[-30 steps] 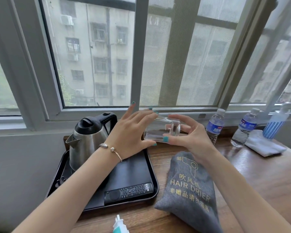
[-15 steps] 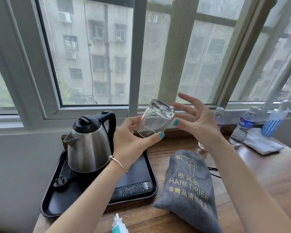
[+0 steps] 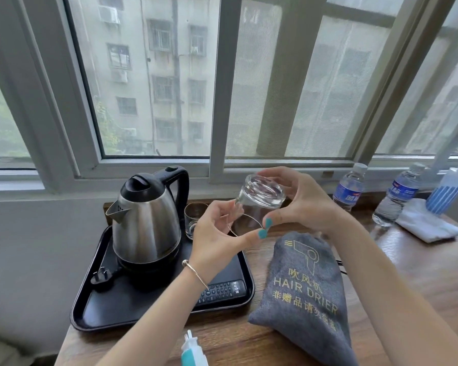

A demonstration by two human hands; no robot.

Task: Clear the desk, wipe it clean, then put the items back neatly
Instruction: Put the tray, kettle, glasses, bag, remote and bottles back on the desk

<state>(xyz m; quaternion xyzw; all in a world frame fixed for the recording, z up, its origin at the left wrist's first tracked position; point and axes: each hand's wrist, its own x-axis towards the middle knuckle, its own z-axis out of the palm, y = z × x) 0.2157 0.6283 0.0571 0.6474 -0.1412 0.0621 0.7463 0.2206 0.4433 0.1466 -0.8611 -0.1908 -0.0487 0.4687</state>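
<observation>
Glass (image 3: 259,204) held upside down in air above desk (image 3: 381,260), thick base toward us, between tray (image 3: 143,313) and bag (image 3: 307,291). We see left hand (image 3: 217,233) curled at rim, thumb under; right hand (image 3: 304,204) curled round base end, thumb tip near left thumb. Second glass (image 3: 195,220) upright on tray beside kettle (image 3: 148,217); remote (image 3: 222,291) at tray front. Two bottles (image 3: 351,187), cloth (image 3: 428,223) far right.

Desk under the window

Kettle (image 3: 146,220), small glass (image 3: 193,219) and remote (image 3: 222,291) sit on the tray (image 3: 90,310); hair-drier bag (image 3: 307,294) lies right; water bottles (image 3: 349,187) stand behind.
</observation>
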